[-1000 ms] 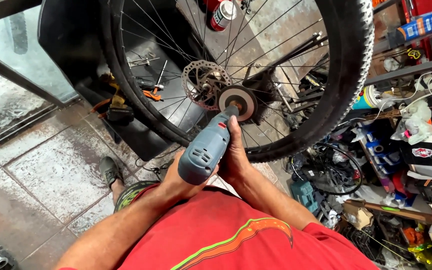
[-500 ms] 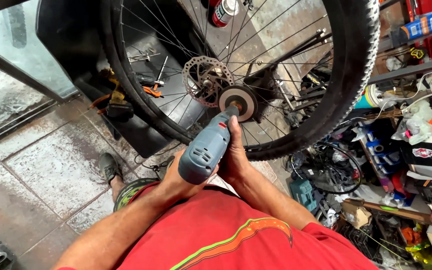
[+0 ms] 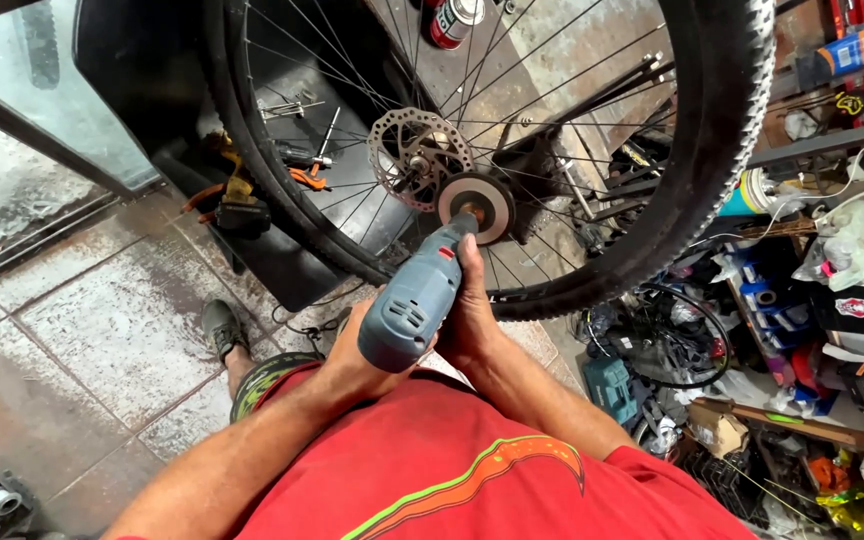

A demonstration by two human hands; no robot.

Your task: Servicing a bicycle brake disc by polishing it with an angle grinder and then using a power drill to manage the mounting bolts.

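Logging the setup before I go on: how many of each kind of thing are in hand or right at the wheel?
Power tool: 1
Grinding disc: 1
Brake disc: 1
Bicycle wheel: 1
Hands on the tool: 2, left hand and right hand
Total: 6

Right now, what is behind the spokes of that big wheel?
Behind the wheel: a dark metal sheet with pliers and a spray can. The grinder and both hands hide the lower part.
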